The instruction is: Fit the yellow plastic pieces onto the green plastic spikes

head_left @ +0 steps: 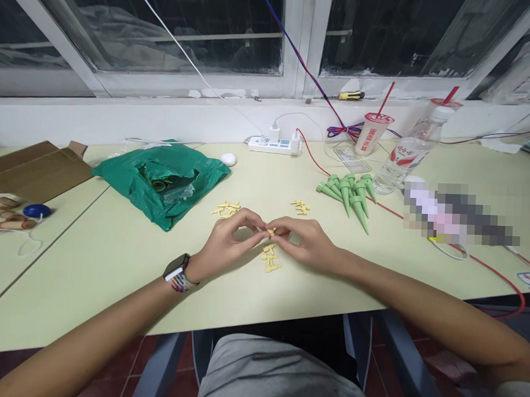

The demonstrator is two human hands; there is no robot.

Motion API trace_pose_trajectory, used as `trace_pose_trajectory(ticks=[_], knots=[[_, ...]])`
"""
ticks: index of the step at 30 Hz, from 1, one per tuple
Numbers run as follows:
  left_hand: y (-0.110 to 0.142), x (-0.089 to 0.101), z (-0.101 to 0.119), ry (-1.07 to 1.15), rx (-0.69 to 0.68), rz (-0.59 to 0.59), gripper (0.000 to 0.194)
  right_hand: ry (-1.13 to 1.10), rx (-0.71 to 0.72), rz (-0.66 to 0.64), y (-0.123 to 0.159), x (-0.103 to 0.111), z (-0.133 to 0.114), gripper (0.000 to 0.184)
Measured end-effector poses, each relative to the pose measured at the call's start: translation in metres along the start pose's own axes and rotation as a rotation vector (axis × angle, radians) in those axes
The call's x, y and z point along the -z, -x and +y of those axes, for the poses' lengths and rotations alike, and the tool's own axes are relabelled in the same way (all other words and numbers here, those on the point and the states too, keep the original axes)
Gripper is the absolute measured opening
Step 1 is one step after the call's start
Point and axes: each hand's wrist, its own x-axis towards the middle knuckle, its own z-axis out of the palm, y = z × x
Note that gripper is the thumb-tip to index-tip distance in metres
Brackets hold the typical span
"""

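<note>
My left hand (233, 238) and my right hand (302, 241) meet over the middle of the table, both pinching one small yellow plastic piece (271, 232) between thumb and fingertips. Much of that piece is hidden by the fingers. Just below it lie several similar yellow pieces (271, 258) with narrow stems. Beyond my left hand is a small pile of thin yellow parts (226, 209). Another little group of yellow parts (300, 208) lies beyond my right hand. Several green plastic spikes (352, 193) are heaped farther to the right.
A torn green plastic bag (187, 175) and a cardboard box (40, 167) lie to the left. At the back sit a power strip (275, 145), a cup with a straw (373, 134) and a water bottle (406, 151). A red cable (386, 208) crosses the right side.
</note>
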Motion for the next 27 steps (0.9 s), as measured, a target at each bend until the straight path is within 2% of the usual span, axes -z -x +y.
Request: trace_pose_trajectory(ticks=[2, 4, 14, 18, 27], knots=[[-0.0007, -0.0008, 0.0011, 0.026, 0.017, -0.002, 0.016, 0.007, -0.014, 0.004, 0.0006, 0.0001, -0.0002, 0.012], [-0.0021, -0.0008, 0.0036, 0.025, 0.014, -0.027, 0.015, 0.003, -0.054, 0.014, 0.0014, 0.0006, 0.0007, 0.011], [-0.0058, 0.0032, 0.0066, -0.05, -0.074, -0.088, 0.01, -0.145, -0.206, 0.077, -0.0036, 0.0052, -0.0011, 0.037], [-0.0045, 0.0018, 0.0063, -0.046, -0.099, -0.096, 0.008, -0.179, -0.21, 0.07, -0.0047, 0.0037, -0.0025, 0.041], [-0.001, 0.0054, 0.0009, -0.185, -0.212, -0.162, 0.006, -0.257, -0.191, 0.072, -0.0021, 0.0017, -0.0029, 0.021]])
